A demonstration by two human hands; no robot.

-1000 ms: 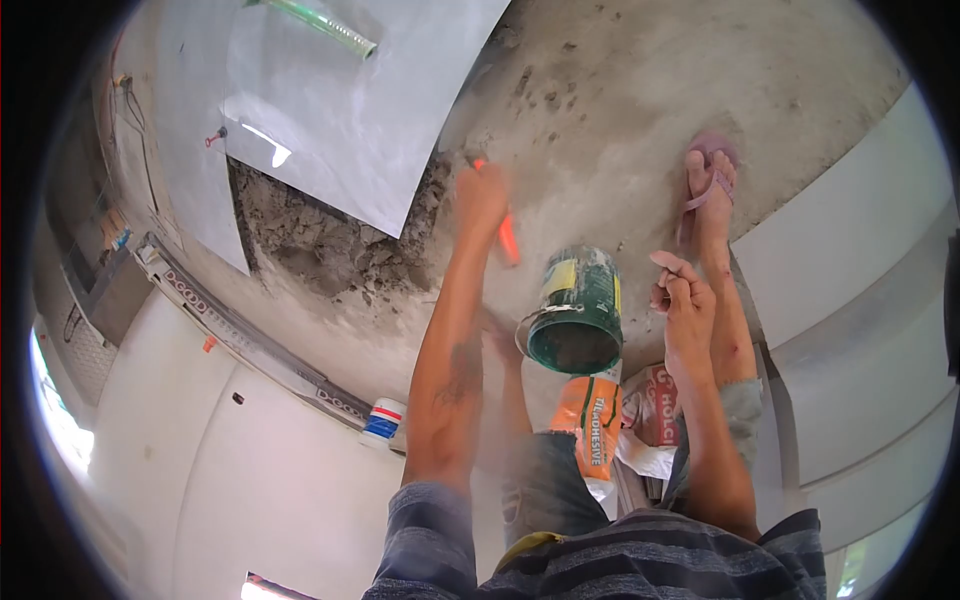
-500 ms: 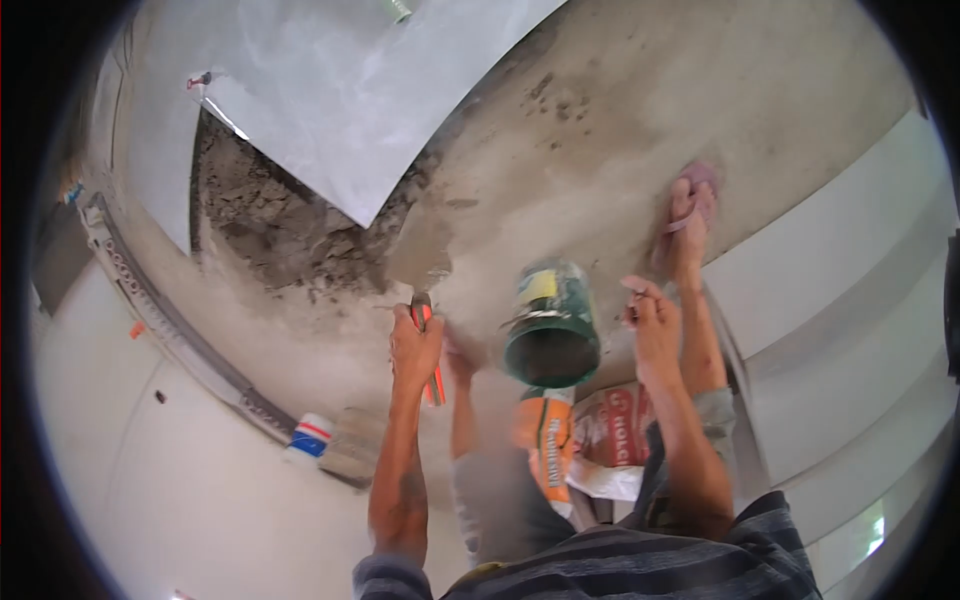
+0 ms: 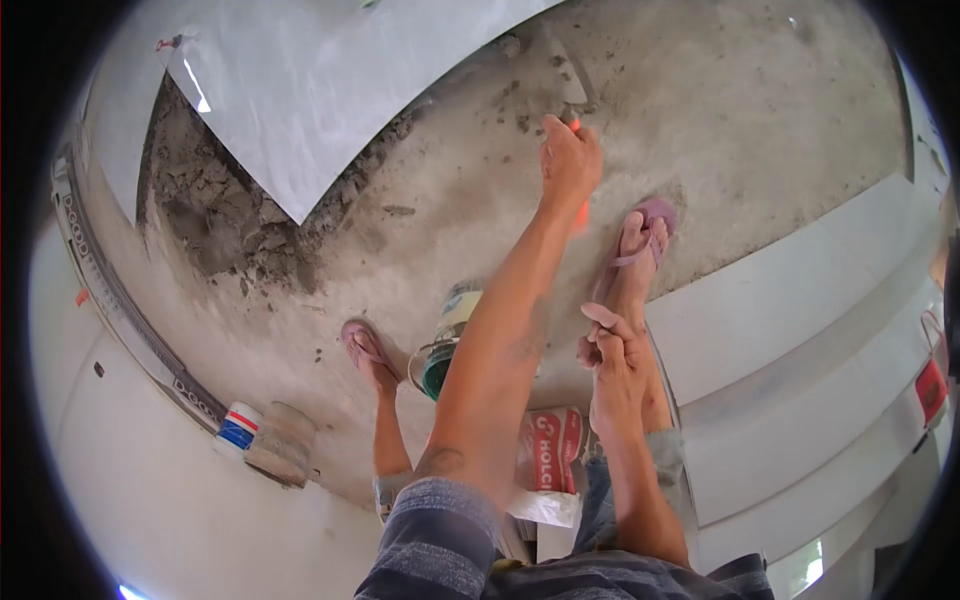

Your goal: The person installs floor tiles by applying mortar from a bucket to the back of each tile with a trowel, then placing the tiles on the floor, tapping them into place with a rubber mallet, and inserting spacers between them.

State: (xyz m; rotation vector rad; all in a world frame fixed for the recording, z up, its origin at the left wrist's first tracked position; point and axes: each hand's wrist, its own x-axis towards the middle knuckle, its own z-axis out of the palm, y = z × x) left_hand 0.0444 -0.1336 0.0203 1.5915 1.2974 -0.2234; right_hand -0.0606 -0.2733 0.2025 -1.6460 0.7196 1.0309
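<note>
My left hand reaches far forward, closed round the orange handle of a trowel. The blade is over the grey floor, near some dark crumbs of mortar. My right hand is above my right shin, its fingers curled in and one stretched forward, with nothing seen in them. A green bucket stands partly hidden behind my left forearm. Rough mortar lies at the left, beside and under the edge of a large pale tile.
My feet in pink sandals are on the floor, the left and the right. A red Holcim bag lies near my legs. White steps rise at the right; a blue and white container stands at the lower left.
My left hand has moved forward and to the right with the trowel. The view has shifted, and my left forearm now covers much of the bucket.
</note>
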